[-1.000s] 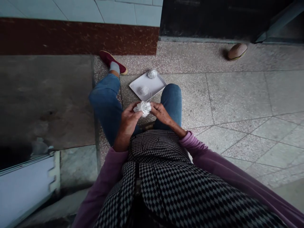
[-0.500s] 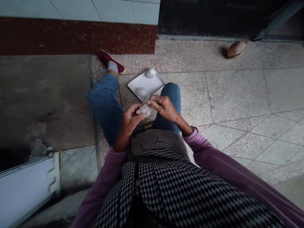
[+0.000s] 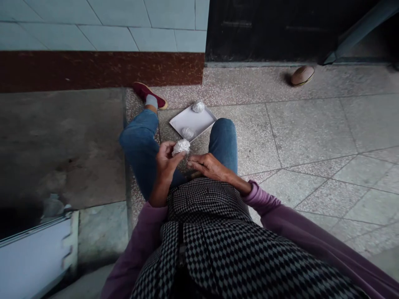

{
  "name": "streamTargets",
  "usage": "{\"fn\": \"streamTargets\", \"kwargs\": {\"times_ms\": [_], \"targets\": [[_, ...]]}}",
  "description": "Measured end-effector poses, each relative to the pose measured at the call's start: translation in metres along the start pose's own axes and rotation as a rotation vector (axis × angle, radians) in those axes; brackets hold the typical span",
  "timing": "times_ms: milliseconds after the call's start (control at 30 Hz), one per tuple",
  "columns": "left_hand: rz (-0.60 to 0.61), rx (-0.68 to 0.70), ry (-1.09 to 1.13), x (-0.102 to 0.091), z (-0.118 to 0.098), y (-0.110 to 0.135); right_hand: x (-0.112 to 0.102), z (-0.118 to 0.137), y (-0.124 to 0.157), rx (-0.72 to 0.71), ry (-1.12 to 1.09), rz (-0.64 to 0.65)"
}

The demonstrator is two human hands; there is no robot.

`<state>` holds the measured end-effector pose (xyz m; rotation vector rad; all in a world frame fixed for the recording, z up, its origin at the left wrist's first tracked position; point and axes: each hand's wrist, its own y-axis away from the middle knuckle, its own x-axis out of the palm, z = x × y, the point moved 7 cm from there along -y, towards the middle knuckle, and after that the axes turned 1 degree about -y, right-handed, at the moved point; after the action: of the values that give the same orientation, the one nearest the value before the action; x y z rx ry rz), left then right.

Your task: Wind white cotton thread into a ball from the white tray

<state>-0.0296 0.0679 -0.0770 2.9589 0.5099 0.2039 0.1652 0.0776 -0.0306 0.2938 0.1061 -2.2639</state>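
Observation:
My left hand (image 3: 166, 162) is closed around a white, shiny ball (image 3: 181, 147) with a ridged surface, like wound thread, holding it between thumb and fingers above my lap. Just right of and below it, my right hand (image 3: 212, 167) has its thumb and forefinger pressed together. Anything pinched there is too small to make out. Past the held ball, a shallow white tray (image 3: 195, 118) rests on the floor between my legs. In it sit two similar balls, one at the far corner (image 3: 198, 106) and one at the near side (image 3: 187, 133).
My bent knees in blue jeans (image 3: 139, 135) flank the tray. A tiled wall with a dark red base (image 3: 102, 68) stands ahead, beside a dark door (image 3: 268, 33). A brown shoe-like object (image 3: 302, 76) lies near the door. A pale panel (image 3: 34, 257) is at lower left.
My right hand has come off the ball and moved down toward my lap. The ball in my left hand has turned and shifted slightly left. The view has tilted up a little.

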Motion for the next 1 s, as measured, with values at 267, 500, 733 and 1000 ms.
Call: {"fn": "streamTargets", "kwargs": {"times_ms": [267, 500, 733, 1000], "targets": [[0.327, -0.148, 0.145, 0.021, 0.001, 0.02, -0.053, -0.029, -0.044, 0.021, -0.126, -0.205], [0.05, -0.081, 0.443, 0.003, 0.006, -0.003, 0.017, -0.058, -0.023, 0.145, -0.129, -0.116], [0.027, -0.035, 0.366, -0.006, -0.019, -0.039, -0.014, -0.047, -0.045, 0.121, 0.042, -0.109], [0.186, 0.1, 0.227, 0.018, -0.084, -0.08, -0.041, -0.01, -0.06, 0.015, 0.123, -0.122]]}}
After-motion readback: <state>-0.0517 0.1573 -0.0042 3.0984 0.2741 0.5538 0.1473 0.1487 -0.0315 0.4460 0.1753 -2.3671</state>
